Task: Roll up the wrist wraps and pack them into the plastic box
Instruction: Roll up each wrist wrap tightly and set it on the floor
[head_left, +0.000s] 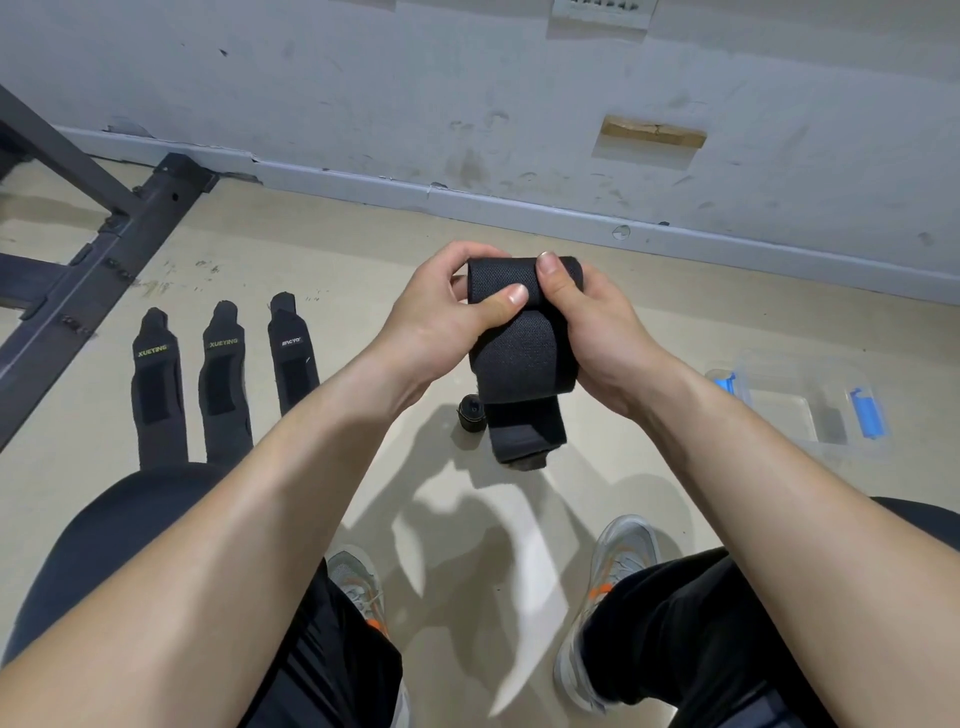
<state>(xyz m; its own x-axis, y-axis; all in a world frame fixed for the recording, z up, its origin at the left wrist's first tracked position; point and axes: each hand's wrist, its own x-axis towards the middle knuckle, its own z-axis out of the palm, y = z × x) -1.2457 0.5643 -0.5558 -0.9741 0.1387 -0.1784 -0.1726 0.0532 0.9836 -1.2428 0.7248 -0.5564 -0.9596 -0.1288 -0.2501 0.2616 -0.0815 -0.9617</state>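
A view looking down from a seated person's head shows two bare forearms reaching to the centre of the frame, where both hands work one black wrist wrap (522, 343). The left hand (441, 317) and the right hand (597, 332) are each closed on the wrap from opposite sides, thumbs pressed on top of a thick roll at its upper end. The unrolled tail hangs down from the roll toward the beige floor (291, 249), ending just above the middle of the frame. Just left of that tail, a small dark rolled bundle (471, 413) stands on the floor; it may be a finished wrap, though that is hard to tell. At the left of the frame, three more wraps (221, 384) lie flat side by side, still unrolled. At the right edge sits the clear plastic box (800, 410) with blue clips, open and seemingly empty. A dark metal frame (98, 244) crosses the upper left, and a scuffed white wall (467, 93) fills the top. The step in hand appears to be rolling, partway through this wrap. The next move likely calls for keeping the roll tight while winding in the hanging tail, then carrying it right to the box.
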